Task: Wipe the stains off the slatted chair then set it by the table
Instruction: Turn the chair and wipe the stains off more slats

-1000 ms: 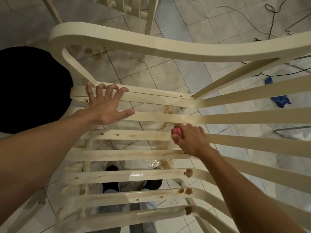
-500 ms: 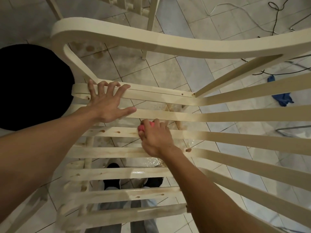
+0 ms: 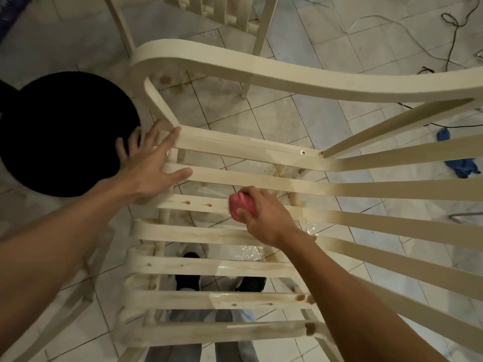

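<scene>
The chair (image 3: 366,189), a pink cloth (image 3: 243,206) gripped against its middle slat in the right hand (image 3: 266,218), is judged part-wiped and not yet placed, brown stains (image 3: 187,203) being left just beside the grip and on nearer slats, the left hand (image 3: 149,168) laid flat beyond it, over wet tiles (image 3: 261,118) strewn with a rag (image 3: 462,165) and cables (image 3: 454,27).

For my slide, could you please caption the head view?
Right hand presses pink sponge to a stained slat; left hand rests on the chair.
</scene>
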Tool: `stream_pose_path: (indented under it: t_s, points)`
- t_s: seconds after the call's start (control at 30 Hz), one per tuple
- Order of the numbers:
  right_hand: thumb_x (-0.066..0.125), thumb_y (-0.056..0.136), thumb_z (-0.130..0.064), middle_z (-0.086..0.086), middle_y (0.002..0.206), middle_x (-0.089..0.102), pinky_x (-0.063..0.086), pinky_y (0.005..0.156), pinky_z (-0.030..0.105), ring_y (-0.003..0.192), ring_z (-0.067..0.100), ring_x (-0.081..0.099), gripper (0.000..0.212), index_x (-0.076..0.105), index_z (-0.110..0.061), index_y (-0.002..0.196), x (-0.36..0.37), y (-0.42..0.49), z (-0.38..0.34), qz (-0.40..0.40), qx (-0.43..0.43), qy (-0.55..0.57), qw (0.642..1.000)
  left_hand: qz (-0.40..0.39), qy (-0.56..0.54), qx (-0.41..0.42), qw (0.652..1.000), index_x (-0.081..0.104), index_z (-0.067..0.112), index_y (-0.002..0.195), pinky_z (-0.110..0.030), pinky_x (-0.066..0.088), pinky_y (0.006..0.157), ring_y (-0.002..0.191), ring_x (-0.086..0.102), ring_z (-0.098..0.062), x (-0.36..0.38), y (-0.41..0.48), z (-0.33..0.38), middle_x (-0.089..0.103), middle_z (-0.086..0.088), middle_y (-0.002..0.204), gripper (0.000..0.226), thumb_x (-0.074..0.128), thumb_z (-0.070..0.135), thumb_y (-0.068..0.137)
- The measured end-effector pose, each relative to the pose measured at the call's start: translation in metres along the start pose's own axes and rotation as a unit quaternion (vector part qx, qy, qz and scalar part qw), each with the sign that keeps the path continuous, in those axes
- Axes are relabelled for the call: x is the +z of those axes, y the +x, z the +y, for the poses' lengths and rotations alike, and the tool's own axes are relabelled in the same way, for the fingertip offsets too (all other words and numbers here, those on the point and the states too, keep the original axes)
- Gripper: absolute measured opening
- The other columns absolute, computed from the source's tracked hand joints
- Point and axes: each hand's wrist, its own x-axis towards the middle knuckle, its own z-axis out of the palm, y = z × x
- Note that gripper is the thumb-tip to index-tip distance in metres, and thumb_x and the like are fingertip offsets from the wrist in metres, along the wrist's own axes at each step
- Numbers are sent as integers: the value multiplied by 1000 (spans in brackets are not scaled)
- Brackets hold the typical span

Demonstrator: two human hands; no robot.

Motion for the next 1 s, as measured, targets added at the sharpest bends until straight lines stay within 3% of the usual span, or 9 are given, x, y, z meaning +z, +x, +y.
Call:
stream_pose_path:
  t_s: [0.1, 0.23, 0.37, 0.57, 0.77, 1.0]
  points:
    - [51, 98, -34, 6, 125, 55, 46, 93, 39, 112, 27, 53, 34, 49, -29, 132, 5, 6, -15, 4, 7, -8, 1000, -42, -108, -8, 993, -13, 57, 148, -60, 2, 118, 150, -13, -31, 5, -2, -1, -33, 17, 157, 94, 54, 71, 84]
    - [45, 99, -30, 9, 118, 55, 45, 95, 42, 108, 30, 52, 29, 52, -26, 127, 17, 14, -39, -8, -6, -9, 1000, -42, -194, -17, 980, -11, 55, 150, -57, 2, 119, 148, -22, -26, 8, -6, 6, -36, 21, 154, 94, 60, 59, 88]
    - [42, 99, -33, 11, 117, 55, 43, 97, 44, 108, 30, 50, 28, 51, -25, 125, 26, 20, -56, -1, 3, -8, 1000, -48, -207, -15, 977, -9, 56, 150, -56, 1, 119, 148, -23, -25, 7, -6, 4, -36, 22, 154, 94, 61, 60, 87]
    - [44, 100, -37, 3, 118, 58, 34, 106, 43, 111, 24, 50, 26, 49, -34, 125, 47, 1, -46, 120, -23, -16, 992, -61, -217, -15, 974, -9, 56, 150, -55, 0, 119, 147, -25, -26, 7, -5, 3, -37, 21, 154, 93, 60, 59, 88]
    - [44, 100, -40, 4, 123, 56, 29, 111, 47, 118, 26, 47, 33, 47, -33, 132, 28, -3, -6, 103, 32, -66, 992, -59, -211, -11, 976, -10, 55, 150, -56, 3, 119, 148, -24, -26, 4, -6, 0, -35, 20, 155, 93, 60, 59, 89]
    - [38, 101, -37, 10, 118, 53, 33, 103, 44, 111, 30, 47, 28, 48, -27, 126, 44, 13, -55, 76, 16, -56, 995, -50, -207, -12, 977, -9, 55, 150, -57, 5, 119, 147, -23, -28, 9, -2, 0, -34, 18, 156, 95, 61, 60, 87]
